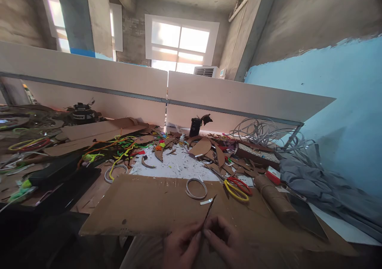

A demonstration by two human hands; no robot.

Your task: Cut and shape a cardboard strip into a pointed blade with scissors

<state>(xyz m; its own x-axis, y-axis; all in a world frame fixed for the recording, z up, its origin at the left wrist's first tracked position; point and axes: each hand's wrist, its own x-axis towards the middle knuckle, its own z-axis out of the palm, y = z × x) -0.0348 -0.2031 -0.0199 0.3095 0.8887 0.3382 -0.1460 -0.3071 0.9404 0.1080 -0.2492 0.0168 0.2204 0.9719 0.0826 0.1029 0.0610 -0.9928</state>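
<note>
My left hand [183, 243] and my right hand [222, 235] meet low in the middle, above the near edge of a brown cardboard sheet [143, 205]. Between their closed fingertips stands a thin piece of cardboard [211, 206], seen nearly edge-on, its tip pointing up and away. Just beyond the hands lies a pale ring [196, 189], with a short white strip [206, 201] beside it. Farther right are scissors with yellow handles [237, 192], and red handles [243, 183] lie against them.
Cardboard offcuts [201, 147] and scraps cover a white surface [176, 167] behind the sheet. A brown roll [276, 199] lies at right, near grey cloth [316, 185]. Colored cords [119, 153] and black boxes [62, 173] crowd the left. White partitions [232, 98] stand behind.
</note>
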